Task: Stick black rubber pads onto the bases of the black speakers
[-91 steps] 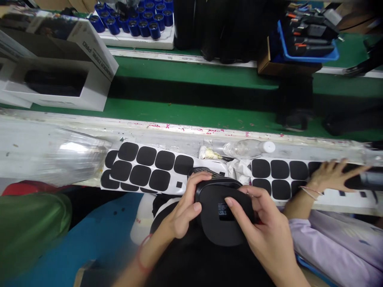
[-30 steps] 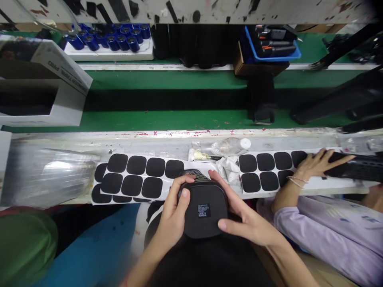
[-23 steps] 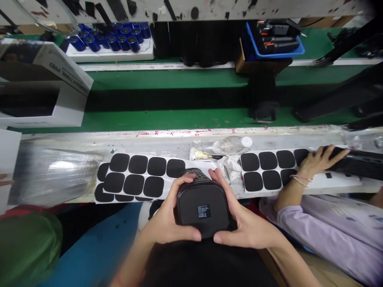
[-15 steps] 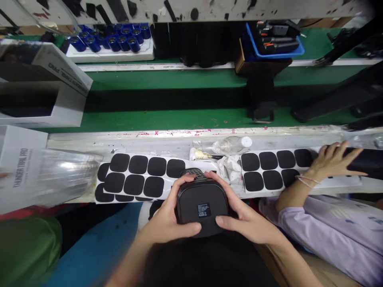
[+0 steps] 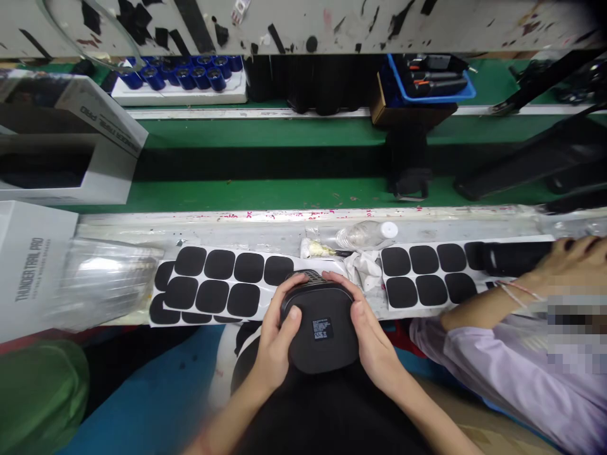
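A black speaker-like device [image 5: 322,360] with a small printed label on its flat end is held between both my hands. My left hand [image 5: 277,335] wraps its left side, thumb on the upper left of the end face. Against the right side, my right hand [image 5: 372,328] has its thumb near the upper right edge. The device's perforated side points away, toward the bench. Just beyond it on the left lie sheets of black rounded-square stickers [image 5: 215,297]. Another sticker sheet [image 5: 431,291] is on the right, with a crumpled tissue [image 5: 367,268] beside it.
A clear bottle [image 5: 367,234] lies behind the tissue. White boxes [image 5: 35,253] and clear plastic sleeves [image 5: 107,278] are at left. A co-worker's hand [image 5: 569,272] rests on a black cylinder [image 5: 512,258] at right. Across the green belt [image 5: 265,189] sits a blue tray [image 5: 439,98].
My thumbs have moved up and outward from the lower part of the device's end face. The co-worker's hand has moved right, and the black cylinder now extends over the right sticker sheet.
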Tool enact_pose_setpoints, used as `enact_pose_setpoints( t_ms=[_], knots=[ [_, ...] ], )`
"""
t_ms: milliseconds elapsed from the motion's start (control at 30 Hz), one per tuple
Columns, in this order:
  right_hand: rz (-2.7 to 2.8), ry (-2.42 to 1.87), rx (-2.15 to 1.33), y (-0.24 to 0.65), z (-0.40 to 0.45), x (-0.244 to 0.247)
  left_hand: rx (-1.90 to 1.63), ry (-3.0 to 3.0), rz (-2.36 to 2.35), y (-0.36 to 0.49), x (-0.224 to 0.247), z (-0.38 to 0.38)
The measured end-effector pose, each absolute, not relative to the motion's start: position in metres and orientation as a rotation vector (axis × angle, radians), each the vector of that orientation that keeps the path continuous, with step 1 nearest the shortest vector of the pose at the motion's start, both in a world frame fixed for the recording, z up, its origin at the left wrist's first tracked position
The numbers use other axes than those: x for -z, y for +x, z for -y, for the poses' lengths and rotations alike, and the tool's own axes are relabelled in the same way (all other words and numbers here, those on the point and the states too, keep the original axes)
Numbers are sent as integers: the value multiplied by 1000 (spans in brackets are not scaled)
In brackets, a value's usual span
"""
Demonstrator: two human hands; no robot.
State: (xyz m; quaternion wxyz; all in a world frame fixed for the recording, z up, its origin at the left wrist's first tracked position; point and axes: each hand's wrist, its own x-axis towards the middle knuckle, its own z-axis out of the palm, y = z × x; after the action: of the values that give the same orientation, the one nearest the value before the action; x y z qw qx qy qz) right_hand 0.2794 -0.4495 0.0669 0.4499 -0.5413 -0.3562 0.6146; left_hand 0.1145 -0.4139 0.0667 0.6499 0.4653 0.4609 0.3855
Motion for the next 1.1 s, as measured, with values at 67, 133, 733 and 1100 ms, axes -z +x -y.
enact_pose_setpoints(
  t_ms=[67, 133, 733, 1100],
  knots=[
    [879, -1323, -1498, 277, 450, -66, -895, 1073, -1052, 115, -65, 413],
    [882, -1317, -1489, 276, 450, -65, -932, 1141, -1048, 116, -62, 412],
    [545, -1143, -1579, 269, 452, -56, -1028, 963, -906, 123, -53, 410],
    [464, -1112, -1640, 275, 448, -62, -816, 1404, -836, 102, -54, 399]
  ],
)
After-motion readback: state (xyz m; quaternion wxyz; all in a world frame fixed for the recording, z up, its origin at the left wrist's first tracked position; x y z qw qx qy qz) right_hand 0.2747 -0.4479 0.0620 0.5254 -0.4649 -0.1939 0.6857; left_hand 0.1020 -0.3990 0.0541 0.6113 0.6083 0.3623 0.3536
